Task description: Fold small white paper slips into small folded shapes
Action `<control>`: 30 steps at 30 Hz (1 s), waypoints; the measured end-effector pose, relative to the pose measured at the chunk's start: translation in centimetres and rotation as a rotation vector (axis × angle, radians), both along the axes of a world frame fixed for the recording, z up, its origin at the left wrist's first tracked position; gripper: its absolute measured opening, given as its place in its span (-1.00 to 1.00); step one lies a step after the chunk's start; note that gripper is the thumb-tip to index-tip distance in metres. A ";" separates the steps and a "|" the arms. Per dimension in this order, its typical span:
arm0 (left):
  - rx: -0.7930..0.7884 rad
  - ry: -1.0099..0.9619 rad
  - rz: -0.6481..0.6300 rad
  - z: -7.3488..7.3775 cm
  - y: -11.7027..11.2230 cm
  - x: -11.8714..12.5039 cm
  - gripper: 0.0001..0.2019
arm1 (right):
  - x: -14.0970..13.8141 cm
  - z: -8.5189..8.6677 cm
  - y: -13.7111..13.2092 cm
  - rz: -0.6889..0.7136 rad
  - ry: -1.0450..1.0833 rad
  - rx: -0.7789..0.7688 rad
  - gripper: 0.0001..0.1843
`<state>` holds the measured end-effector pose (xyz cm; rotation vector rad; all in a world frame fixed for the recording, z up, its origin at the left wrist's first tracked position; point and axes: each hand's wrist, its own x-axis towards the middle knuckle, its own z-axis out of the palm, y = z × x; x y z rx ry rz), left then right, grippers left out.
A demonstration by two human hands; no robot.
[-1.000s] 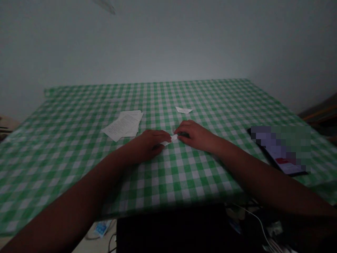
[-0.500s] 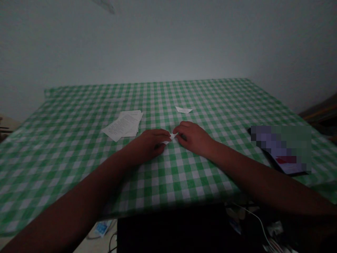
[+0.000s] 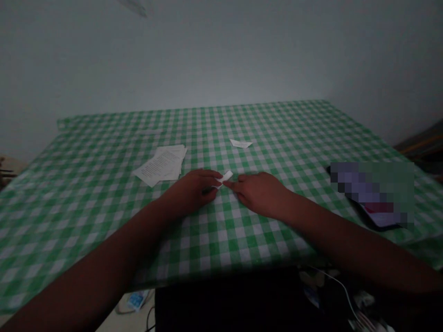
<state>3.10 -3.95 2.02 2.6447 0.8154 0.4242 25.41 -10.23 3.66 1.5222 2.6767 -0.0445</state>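
My left hand (image 3: pixel 194 191) pinches a small folded strip of white paper (image 3: pixel 225 177) between its fingertips, and the strip sticks out to the right. My right hand (image 3: pixel 259 194) rests on the checked cloth with its fingers extended. Its fingertip is at the lower end of the strip, and I cannot tell whether they touch. Nothing shows in the right hand's grasp. The fold of the strip is partly hidden by the left fingers.
A stack of printed sheets (image 3: pixel 161 167) lies left of my hands, and a small white paper piece (image 3: pixel 241 144) lies beyond them. A pixelated phone (image 3: pixel 372 196) lies right on the green gingham tablecloth (image 3: pixel 287 138). A white cable (image 3: pixel 341 288) hangs below the table edge.
My right hand has drawn back to the right and no longer grips the strip. The strip now points up and to the right from my left fingertips.
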 end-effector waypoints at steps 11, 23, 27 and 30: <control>-0.023 0.027 -0.016 0.4 -0.1 0.0 -0.78 | 0.8 -0.6 0.4 -0.200 -0.011 0.077 -0.51; 0.011 0.063 -0.037 0.0 0.1 -0.1 -0.67 | 0.8 -1.5 2.2 -0.098 0.250 0.073 -0.70; 0.027 0.036 -0.030 -0.2 0.5 0.0 -0.59 | 0.8 -2.5 2.9 0.001 0.399 0.092 -0.68; 0.022 0.010 -0.042 -0.2 0.6 0.0 -0.59 | 0.8 -3.0 3.3 0.038 0.431 0.083 -0.68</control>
